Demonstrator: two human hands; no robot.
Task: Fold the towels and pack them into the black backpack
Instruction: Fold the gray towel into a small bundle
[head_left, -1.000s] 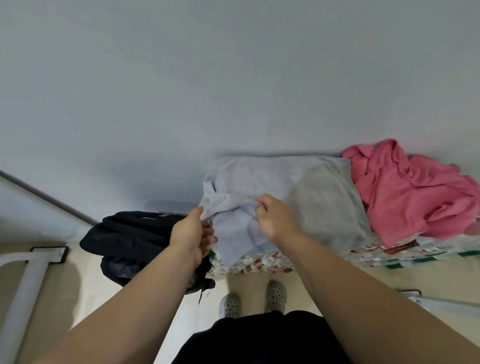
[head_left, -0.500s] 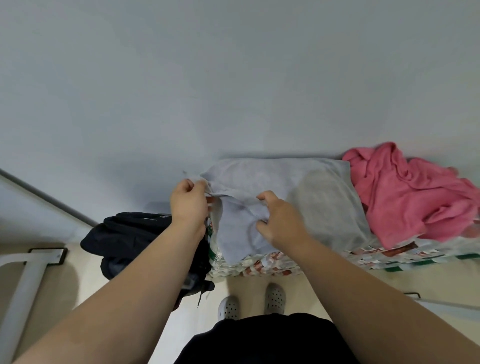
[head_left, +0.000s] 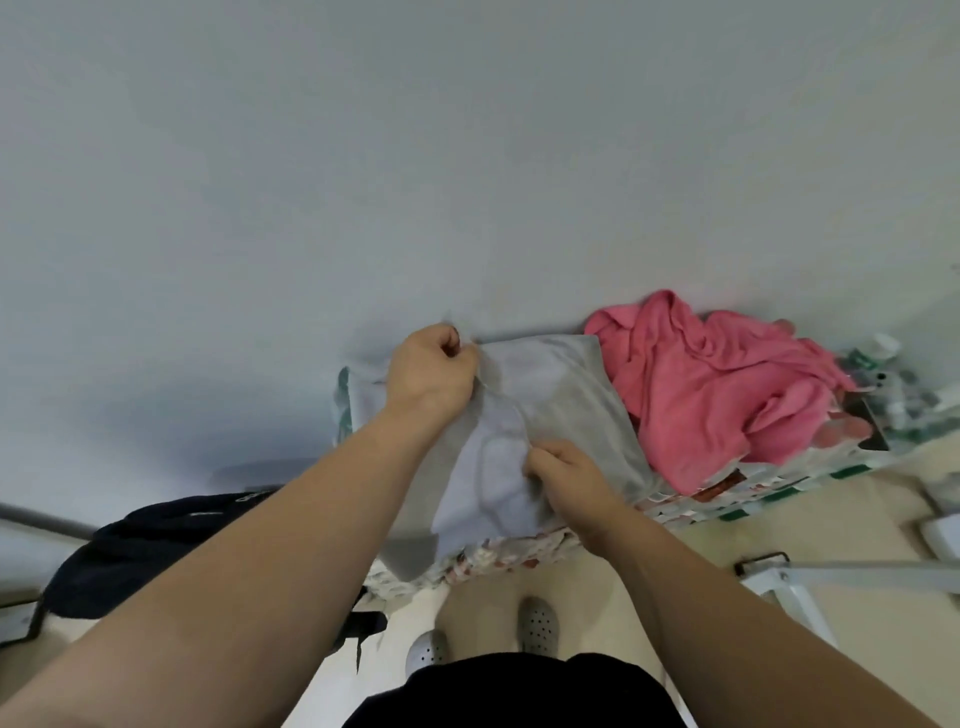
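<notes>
My left grip (head_left: 431, 371) is pinching a corner of the grey towel (head_left: 566, 389), carrying it higher in frame than a second ago. My right grip (head_left: 569, 475) is pinching the middle, so a fold is forming.

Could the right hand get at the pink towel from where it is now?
Probably yes: the pink towel lies bunched in the open just right of the grey towel, nothing over it. But the right hand grips the grey towel and must let go.
</notes>
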